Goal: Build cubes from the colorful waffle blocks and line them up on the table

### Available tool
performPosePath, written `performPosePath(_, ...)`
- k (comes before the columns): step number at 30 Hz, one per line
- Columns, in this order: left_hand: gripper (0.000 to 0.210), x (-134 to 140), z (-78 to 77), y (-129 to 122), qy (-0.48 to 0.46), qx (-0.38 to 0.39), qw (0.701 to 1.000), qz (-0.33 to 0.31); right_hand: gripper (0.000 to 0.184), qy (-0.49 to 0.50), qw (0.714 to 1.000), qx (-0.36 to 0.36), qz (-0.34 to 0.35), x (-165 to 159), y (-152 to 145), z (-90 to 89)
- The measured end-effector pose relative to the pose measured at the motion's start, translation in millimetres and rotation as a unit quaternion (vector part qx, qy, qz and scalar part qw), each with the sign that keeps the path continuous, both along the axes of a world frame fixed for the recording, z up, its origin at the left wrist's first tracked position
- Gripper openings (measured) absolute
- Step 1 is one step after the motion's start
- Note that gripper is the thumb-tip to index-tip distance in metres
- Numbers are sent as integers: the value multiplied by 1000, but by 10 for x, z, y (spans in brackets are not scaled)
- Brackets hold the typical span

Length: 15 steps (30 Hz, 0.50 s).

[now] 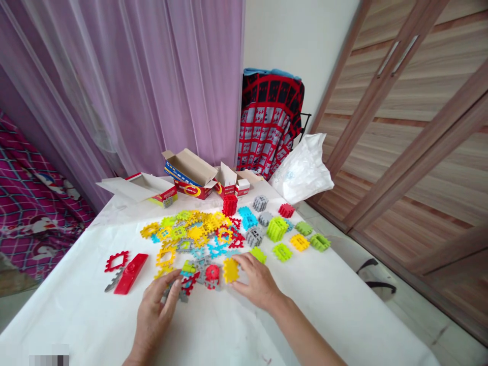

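In the head view my right hand [256, 279] pinches a yellow square interlocking tile [231, 271] with toothed edges, holding it on edge at the front of the pile. My left hand [158, 302] rests at the pile's near left side, thumb and fingers apart, beside a small green and blue piece [188, 268] and some grey tiles partly hidden by the fingers. Between the hands lies a red round-faced piece [212, 274] on grey tiles. Behind them spreads a heap of yellow tiles [196, 234] mixed with blue, red and grey ones.
Stacks of sorted tiles, such as a green stack [277, 229] and a grey stack [254, 236], stand to the right. A red flat bar [130, 274] lies at left. Open cardboard boxes [190, 168] line the back, near a white plastic bag [303, 170].
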<state>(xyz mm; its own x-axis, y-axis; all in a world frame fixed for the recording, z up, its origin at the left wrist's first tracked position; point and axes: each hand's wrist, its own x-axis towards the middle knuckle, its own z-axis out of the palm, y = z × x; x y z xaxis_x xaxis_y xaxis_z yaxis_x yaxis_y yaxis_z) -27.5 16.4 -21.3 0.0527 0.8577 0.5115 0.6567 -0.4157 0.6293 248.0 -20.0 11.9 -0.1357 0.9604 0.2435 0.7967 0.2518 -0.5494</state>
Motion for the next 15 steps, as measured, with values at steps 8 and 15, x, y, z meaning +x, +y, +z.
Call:
performPosePath(8,25,92,8,40,157,152,975,-34,46,-22,985,8,-171,971,-266,-55)
performPosePath(15,43,806,0,62,336,113,923,-148,42,-31,981,56,-184,1009,-336,-211)
